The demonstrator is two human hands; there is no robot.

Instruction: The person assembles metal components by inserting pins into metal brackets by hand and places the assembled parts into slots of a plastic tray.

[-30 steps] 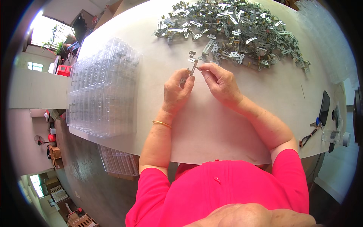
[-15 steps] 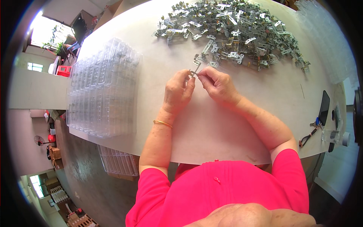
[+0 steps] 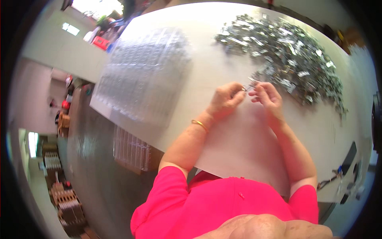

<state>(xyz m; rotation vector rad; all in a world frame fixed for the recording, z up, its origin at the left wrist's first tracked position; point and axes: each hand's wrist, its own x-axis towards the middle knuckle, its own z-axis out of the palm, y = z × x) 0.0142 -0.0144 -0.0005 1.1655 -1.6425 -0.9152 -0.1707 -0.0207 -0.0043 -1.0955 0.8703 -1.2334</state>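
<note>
My left hand point(image 3: 225, 100) is closed in a pinch on one end of a small silver metal bracket point(image 3: 250, 84). My right hand point(image 3: 267, 98) meets it from the other side, thumb and forefinger pressed at the bracket's upper part while the other fingers curl below. Blur hides the bracket's finer shape. Just beyond my hands spreads a large heap of similar metal brackets point(image 3: 286, 51), its near edge close to my right fingertips.
Stacked clear plastic trays point(image 3: 143, 75) stand on the white table point(image 3: 238, 143) at the left. More trays point(image 3: 131, 149) sit lower, beside the table. Near the right edge lie a black phone point(image 3: 349, 155) and a key cord point(image 3: 327, 182).
The view has swung, so the table appears turned and shifted right. My right hand has rotated more upright, its fingers loosened somewhat. The bracket stays between both hands.
</note>
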